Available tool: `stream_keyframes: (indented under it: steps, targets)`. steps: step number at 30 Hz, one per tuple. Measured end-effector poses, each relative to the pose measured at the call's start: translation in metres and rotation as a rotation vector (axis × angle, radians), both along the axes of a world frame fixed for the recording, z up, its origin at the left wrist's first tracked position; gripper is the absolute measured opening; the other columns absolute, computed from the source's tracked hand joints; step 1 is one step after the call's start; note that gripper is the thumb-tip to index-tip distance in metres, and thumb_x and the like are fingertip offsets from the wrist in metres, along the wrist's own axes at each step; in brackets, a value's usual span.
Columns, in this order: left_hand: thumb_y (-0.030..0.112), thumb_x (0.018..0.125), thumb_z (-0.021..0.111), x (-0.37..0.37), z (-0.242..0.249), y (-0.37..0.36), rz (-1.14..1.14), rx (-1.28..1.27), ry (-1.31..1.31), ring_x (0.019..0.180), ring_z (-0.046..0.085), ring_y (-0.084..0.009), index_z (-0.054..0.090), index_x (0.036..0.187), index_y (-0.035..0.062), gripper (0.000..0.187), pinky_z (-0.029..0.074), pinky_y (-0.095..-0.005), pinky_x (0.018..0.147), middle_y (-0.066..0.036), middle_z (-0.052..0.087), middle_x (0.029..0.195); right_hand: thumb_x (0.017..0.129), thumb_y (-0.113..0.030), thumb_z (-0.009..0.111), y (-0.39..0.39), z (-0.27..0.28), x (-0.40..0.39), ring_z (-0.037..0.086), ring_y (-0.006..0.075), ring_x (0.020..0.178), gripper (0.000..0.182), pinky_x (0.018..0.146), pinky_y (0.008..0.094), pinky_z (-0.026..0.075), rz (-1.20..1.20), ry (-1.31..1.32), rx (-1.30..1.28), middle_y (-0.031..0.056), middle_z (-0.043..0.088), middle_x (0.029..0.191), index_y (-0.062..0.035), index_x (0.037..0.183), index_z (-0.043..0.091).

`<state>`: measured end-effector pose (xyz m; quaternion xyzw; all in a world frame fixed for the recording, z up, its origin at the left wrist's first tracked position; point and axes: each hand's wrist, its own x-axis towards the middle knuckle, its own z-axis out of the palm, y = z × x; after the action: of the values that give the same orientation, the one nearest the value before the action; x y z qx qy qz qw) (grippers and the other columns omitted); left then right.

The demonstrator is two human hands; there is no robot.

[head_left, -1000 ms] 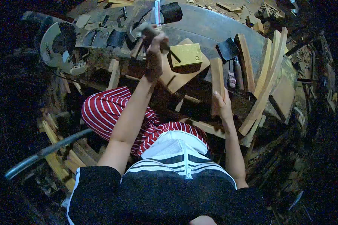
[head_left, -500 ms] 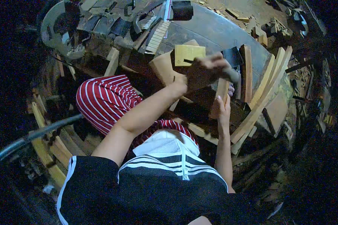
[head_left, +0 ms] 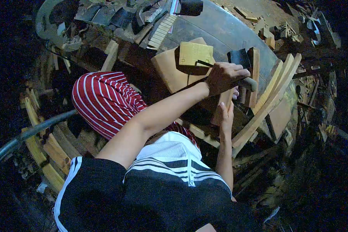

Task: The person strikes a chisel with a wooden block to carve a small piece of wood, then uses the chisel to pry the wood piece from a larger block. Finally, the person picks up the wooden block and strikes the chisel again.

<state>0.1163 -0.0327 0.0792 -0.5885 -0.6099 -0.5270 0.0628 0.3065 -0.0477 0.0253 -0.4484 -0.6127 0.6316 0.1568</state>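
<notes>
My left hand [head_left: 227,75] is closed around a hand tool. A thin, bent dark metal end [head_left: 203,63] of the tool sticks out on the left, and a thick rounded grey-brown end [head_left: 250,84] on the right. Below it, my right hand [head_left: 226,114] grips a flat wooden block [head_left: 222,103], with the thumb on the near side and fingertips showing past its far edge. The left hand hides the top of this block. Beside the tool's thin end, a yellowish block [head_left: 196,52] with small round marks rests on a broader pale-brown piece of wood [head_left: 166,69].
Long wooden strips [head_left: 272,96] stand to the right beside a dark curved piece [head_left: 239,58]. A row of small pale slats [head_left: 161,34] lies on the metal-grey surface [head_left: 220,29]. At the left are a metal pipe [head_left: 36,133] and wood offcuts [head_left: 50,170].
The left hand was blurred and is now sharp, a little further right with the tool. The right hand still holds the block. The whole view has shifted slightly.
</notes>
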Motion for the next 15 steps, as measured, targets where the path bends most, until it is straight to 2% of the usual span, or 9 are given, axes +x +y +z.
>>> stream_keyframes:
  steps: [1,5,7,15]
  targets:
    - [0.02,0.073,0.061,0.001,-0.001,0.001,0.0,0.001,-0.002,0.061,0.061,-0.0224,0.057,0.088,0.0176,0.016,0.048,-0.0343,0.052,-0.003,0.053,0.068,0.091,-0.034,0.053,-0.001,0.005,-0.001,0.051,0.0209,0.106,0.055,0.094,0.0304,0.038,-0.001,-0.017,-0.031,0.0113,0.053,0.118,-0.0024,0.133,0.038]
    - [0.019,0.074,0.061,0.0,0.0,0.002,0.028,-0.027,-0.006,0.063,0.062,-0.0233,0.057,0.088,0.0176,0.015,0.048,-0.0348,0.053,-0.003,0.055,0.069,0.091,-0.037,0.054,-0.002,0.013,-0.005,0.051,0.0206,0.105,0.057,0.093,0.0303,0.038,-0.015,-0.039,-0.063,0.0117,0.054,0.117,-0.0025,0.133,0.038]
    - [0.019,0.075,0.061,0.0,0.002,0.002,0.023,-0.023,-0.025,0.063,0.062,-0.0239,0.057,0.088,0.0178,0.014,0.049,-0.0353,0.053,-0.003,0.055,0.069,0.089,-0.042,0.054,0.001,0.004,-0.002,0.051,0.0154,0.09,0.057,0.078,0.0295,0.043,0.003,-0.043,-0.018,0.0066,0.052,0.107,-0.0084,0.133,0.039]
    - [0.024,0.078,0.063,0.002,0.011,0.003,0.045,0.015,-0.143,0.063,0.064,-0.025,0.059,0.086,0.0177,0.011,0.05,-0.0365,0.052,-0.005,0.06,0.07,0.09,-0.036,0.054,-0.002,0.018,-0.002,0.049,0.0143,0.094,0.052,0.085,0.0278,0.039,-0.029,-0.038,-0.004,0.0047,0.052,0.109,-0.0056,0.13,0.041]
